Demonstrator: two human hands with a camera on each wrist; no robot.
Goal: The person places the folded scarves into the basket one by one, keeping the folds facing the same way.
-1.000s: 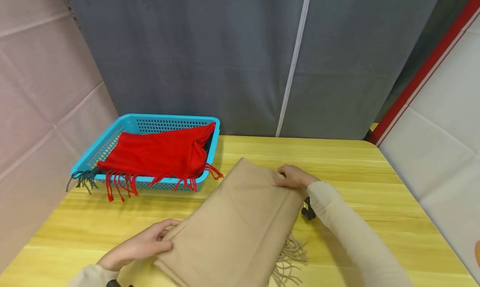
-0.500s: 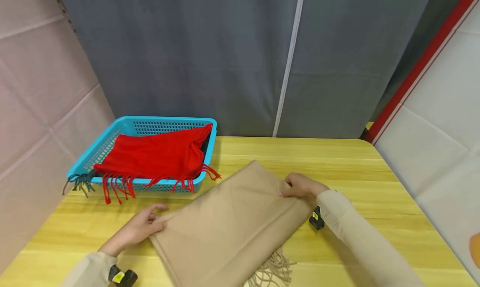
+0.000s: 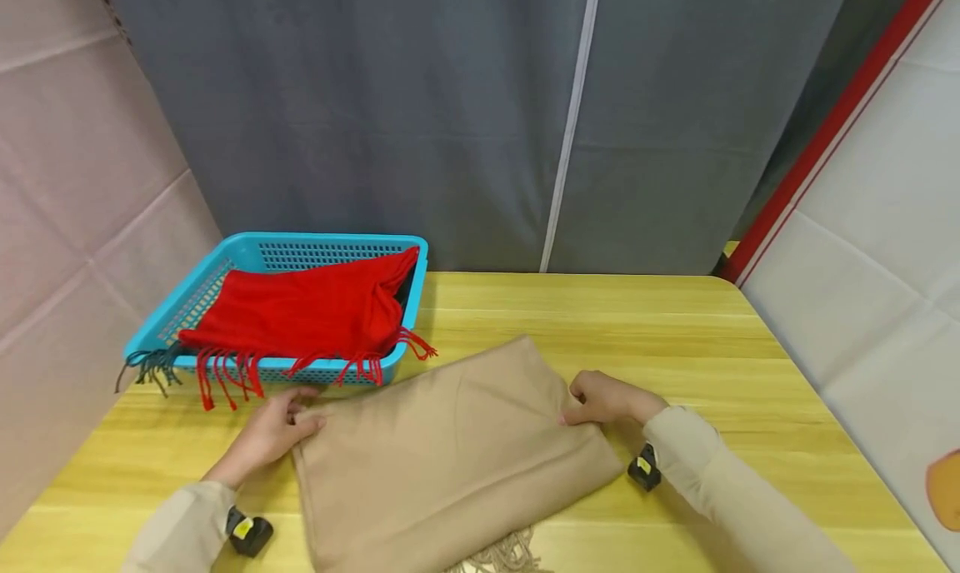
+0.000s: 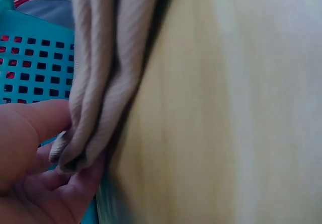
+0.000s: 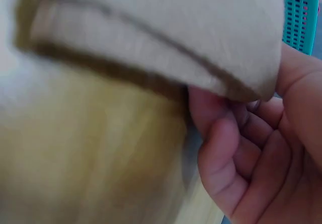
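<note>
A folded beige scarf (image 3: 442, 456) lies across the front of the table, its tan fringe (image 3: 510, 552) showing at the lower edge. My left hand (image 3: 273, 431) pinches its far left corner, thumb on top and fingers beneath; in the left wrist view the stacked layers (image 4: 103, 78) of the scarf sit between thumb and fingers. On the other side, my right hand (image 3: 611, 402) grips the right edge. The right wrist view shows the curled fingers (image 5: 219, 158) under the cloth (image 5: 201, 27), with the thumb over it.
A blue perforated basket (image 3: 142, 331) stands at the back left, close to the left hand. Inside lies a red scarf (image 3: 300, 311), its fringe and some dark green fringe (image 3: 153, 365) hanging over the front rim. A grey curtain (image 3: 375, 123) closes off the back.
The scarf has turned anticlockwise, its left corner moving away from me toward the basket with my left hand. My right hand has come slightly nearer, still holding the right edge.
</note>
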